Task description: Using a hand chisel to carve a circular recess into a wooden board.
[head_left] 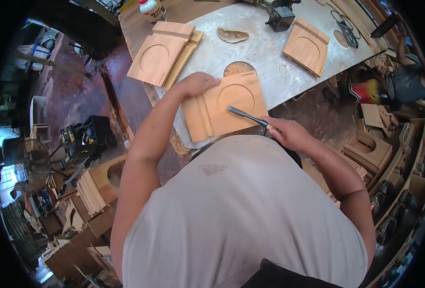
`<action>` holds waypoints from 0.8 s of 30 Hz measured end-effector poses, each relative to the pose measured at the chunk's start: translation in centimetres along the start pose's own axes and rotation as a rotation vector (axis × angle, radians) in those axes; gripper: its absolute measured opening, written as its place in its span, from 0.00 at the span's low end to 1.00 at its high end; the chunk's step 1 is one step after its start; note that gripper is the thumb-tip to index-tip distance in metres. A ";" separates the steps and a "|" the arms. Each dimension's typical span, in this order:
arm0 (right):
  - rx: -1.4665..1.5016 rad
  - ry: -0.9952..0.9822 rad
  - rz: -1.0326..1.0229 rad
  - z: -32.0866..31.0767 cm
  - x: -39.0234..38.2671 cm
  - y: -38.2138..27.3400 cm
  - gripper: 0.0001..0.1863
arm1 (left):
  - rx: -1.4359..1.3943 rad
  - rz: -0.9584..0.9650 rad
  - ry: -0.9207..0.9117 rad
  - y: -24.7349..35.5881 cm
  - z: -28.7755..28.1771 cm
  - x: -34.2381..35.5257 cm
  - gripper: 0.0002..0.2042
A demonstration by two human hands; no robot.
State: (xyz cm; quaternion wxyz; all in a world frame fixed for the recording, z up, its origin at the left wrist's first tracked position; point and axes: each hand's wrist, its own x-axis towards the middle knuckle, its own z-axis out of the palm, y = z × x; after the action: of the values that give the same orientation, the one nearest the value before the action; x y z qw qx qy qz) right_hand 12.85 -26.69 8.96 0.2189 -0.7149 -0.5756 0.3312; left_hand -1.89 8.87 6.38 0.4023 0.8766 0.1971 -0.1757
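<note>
A wooden board (205,110) with a round recess and a straight groove across it lies at the near edge of the table. My left hand (200,84) is closed on the board's far left edge, its fingertips partly hidden. In my right hand (285,131) is a chisel (247,115), gripped by its handle. The chisel's blade points left over the board, with its tip inside the round recess. Whether the tip touches the wood I cannot tell.
Similar boards lie stacked at the table's left (145,57) and right (308,41). Between them are a curved wood piece (233,34) and a dark metal tool (280,19). A glue bottle (151,10) stands far left. Another person (404,79) is at the right.
</note>
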 end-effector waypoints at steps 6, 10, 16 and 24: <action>-0.152 0.010 0.064 1.7 -0.6 -1.1 0.27 | 0.205 0.040 0.173 0.4 1.2 0.0 0.25; -0.168 -0.021 0.063 2.2 -0.4 -1.2 0.26 | 0.221 -0.039 0.256 1.3 2.0 -0.7 0.25; -0.139 0.005 0.096 2.4 -0.1 -1.0 0.24 | 0.208 -0.148 0.327 2.4 3.4 -1.6 0.26; -0.054 -0.003 0.152 1.8 0.2 -1.4 0.22 | 0.207 -0.130 0.337 2.1 3.8 -1.7 0.27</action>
State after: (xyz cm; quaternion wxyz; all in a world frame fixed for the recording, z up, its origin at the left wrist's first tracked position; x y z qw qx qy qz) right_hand 10.61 -26.33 8.60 0.1729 -0.7617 -0.5287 0.3321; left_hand -2.90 4.37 6.17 0.2595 0.9157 0.2986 -0.0712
